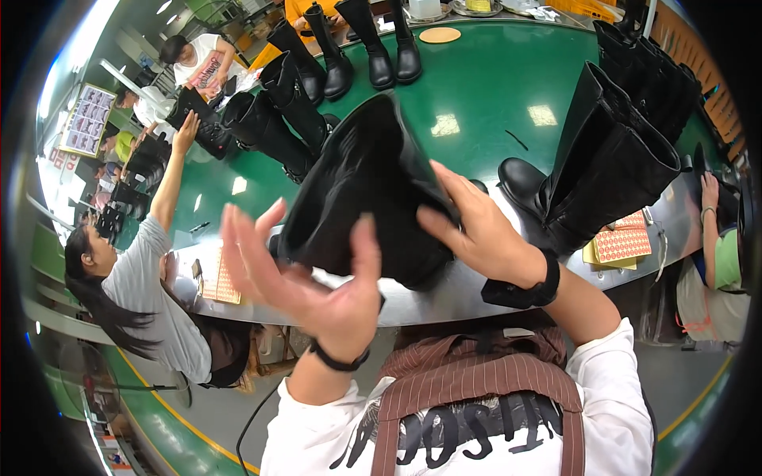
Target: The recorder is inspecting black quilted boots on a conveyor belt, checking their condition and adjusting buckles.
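A tall black boot [387, 178] stands in front of me, its wide shaft opening turned up toward me. My right hand [486, 238] grips the right side of the shaft, the thumb on its near edge and the fingers along its outside. My left hand [313, 289] is at the near left of the opening, palm up with its fingers spread and slightly smeared by motion. It holds nothing; whether it touches the leather I cannot tell. The boot's foot is hidden behind the shaft. Close on the right stands a pair of tall black boots [607, 159].
Sheets of round red stickers [623, 240] lie on the metal table edge [421, 305] at right, more stickers [222, 278] at left. Several black boots [337, 67] line the green tabletop [468, 87]. A tan disc [440, 35] lies far back. At left, a co-worker [151, 262] reaches across the table.
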`<state>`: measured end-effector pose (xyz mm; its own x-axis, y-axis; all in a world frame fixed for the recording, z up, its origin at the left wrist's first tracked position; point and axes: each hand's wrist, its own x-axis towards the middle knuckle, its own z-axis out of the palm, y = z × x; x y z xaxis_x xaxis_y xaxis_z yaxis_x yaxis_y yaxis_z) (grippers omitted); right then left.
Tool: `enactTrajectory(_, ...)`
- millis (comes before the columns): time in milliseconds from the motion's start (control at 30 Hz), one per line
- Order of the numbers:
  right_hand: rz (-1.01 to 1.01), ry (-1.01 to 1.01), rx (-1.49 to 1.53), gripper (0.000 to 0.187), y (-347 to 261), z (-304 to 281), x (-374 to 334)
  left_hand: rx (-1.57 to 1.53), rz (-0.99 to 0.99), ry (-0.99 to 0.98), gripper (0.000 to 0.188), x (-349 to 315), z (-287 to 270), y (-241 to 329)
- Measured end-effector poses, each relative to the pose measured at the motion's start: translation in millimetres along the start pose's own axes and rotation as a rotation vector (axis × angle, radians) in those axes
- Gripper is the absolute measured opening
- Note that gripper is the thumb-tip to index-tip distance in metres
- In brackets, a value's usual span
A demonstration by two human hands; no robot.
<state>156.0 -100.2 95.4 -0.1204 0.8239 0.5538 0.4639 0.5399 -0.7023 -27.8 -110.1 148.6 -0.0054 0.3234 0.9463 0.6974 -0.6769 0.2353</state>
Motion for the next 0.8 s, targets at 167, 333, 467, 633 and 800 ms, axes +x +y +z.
enactTrajectory(167, 0.353, -0.183, 0.181, 0.048, 43.4, -22.0, -46.0, -0.332, -0.454, -0.137, 0.114, -90.2, 29.2, -21.1)
enactTrajectory(333, 0.555, -0.360, 0.194, 0.029, 78.5, 16.3, -81.6, -0.666, -0.914, -0.551, 0.057, -152.0, 35.4, -28.5)
enactTrajectory(467, 0.744, -0.458, 0.410, 0.031, 88.4, 29.9, -77.4, -0.717, -0.961, -0.786, 0.037, -157.8, 38.5, -35.6)
enactTrajectory(633, 0.932, -0.482, 0.766, 0.035, 90.3, 38.3, -79.6, -0.691, -1.119, -0.801, 0.033, -168.1, 36.6, -36.7)
enactTrajectory(800, 0.873, -0.170, 0.851, 0.034, 57.9, 46.2, -76.7, -0.727, -1.075, -0.697, 0.032, -163.2, 42.1, -29.7)
